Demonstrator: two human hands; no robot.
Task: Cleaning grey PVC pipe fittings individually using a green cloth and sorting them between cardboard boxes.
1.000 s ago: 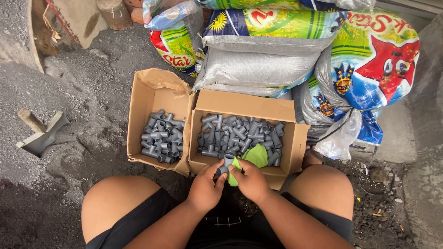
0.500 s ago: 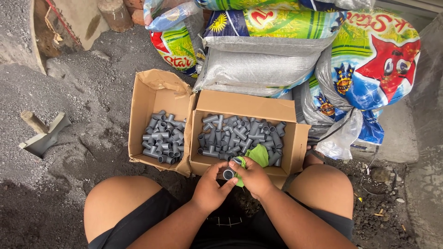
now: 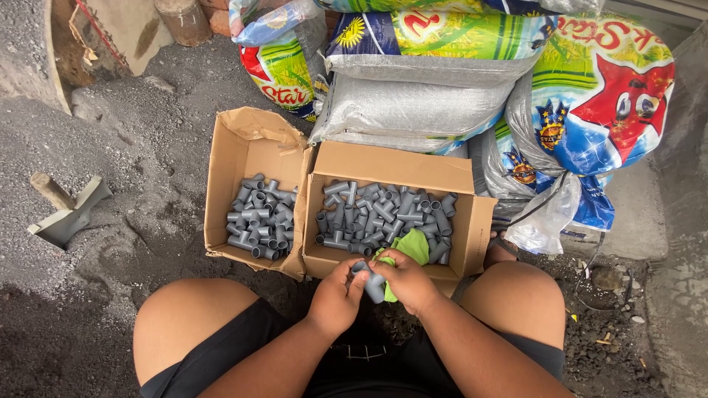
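- Two open cardboard boxes sit on gritty grey ground; the left box (image 3: 251,158) holds a smaller heap of grey plastic tees, too jumbled to count.
- Left hand (image 3: 335,295) is curled around one smooth grey fitting (image 3: 371,283), between the knees.
- Right hand (image 3: 407,280) pinches a green cloth (image 3: 408,247), probably against it.
- Right box (image 3: 398,166) is fuller.

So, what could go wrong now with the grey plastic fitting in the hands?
The grey plastic pipe fitting sits between left hand and right hand beyond the box edge; it might drop onto the gritty ground. The green cloth drapes over the right cardboard box and could slip.
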